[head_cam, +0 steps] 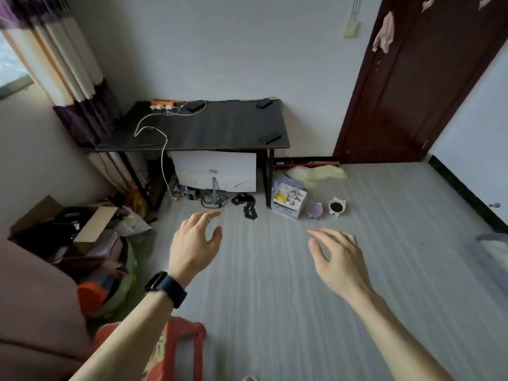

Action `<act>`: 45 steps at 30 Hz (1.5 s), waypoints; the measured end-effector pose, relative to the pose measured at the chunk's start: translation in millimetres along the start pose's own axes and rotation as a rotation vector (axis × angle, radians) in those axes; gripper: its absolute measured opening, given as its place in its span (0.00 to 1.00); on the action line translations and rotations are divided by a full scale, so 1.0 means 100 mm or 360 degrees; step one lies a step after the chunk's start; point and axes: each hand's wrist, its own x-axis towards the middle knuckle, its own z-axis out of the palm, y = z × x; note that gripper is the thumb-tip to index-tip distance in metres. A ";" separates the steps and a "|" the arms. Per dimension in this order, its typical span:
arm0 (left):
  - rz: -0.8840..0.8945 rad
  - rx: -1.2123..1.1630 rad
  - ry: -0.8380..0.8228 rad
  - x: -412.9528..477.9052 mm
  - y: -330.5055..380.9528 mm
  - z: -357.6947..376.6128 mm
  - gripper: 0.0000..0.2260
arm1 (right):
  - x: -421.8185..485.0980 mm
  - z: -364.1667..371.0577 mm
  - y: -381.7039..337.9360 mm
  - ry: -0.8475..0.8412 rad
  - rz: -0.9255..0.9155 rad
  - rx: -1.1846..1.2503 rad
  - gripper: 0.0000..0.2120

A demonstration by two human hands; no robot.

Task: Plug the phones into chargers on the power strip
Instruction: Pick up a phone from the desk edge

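Atop the black desk (225, 125) lie dark phones (270, 138).

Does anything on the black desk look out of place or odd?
Yes. A white cable from the power strip loops across the desk and hangs over its front edge toward the floor. One phone lies askew at the front right corner.

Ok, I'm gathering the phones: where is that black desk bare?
Bare: the middle of the black desk, between the looping white cable and the dark phone at its front-right corner. Crowded: back-left, round the orange-and-white power strip.
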 end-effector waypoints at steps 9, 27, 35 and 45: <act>-0.0060 0.0027 -0.0284 1.24 -0.38 0.54 0.18 | 1.05 0.78 -0.01 -0.0091 0.0203 0.0011 0.12; -0.0180 0.0065 -0.0438 4.58 -0.54 1.94 0.19 | 4.49 2.41 0.97 -0.0203 0.0171 0.0018 0.11; -0.0286 0.0118 -0.0647 5.74 -0.92 2.48 0.21 | 5.75 3.23 1.20 -0.0606 0.0344 0.0022 0.15; -0.0274 0.0206 -0.0931 7.28 -1.95 3.08 0.23 | 7.17 4.41 1.13 -0.1113 0.0891 -0.0170 0.27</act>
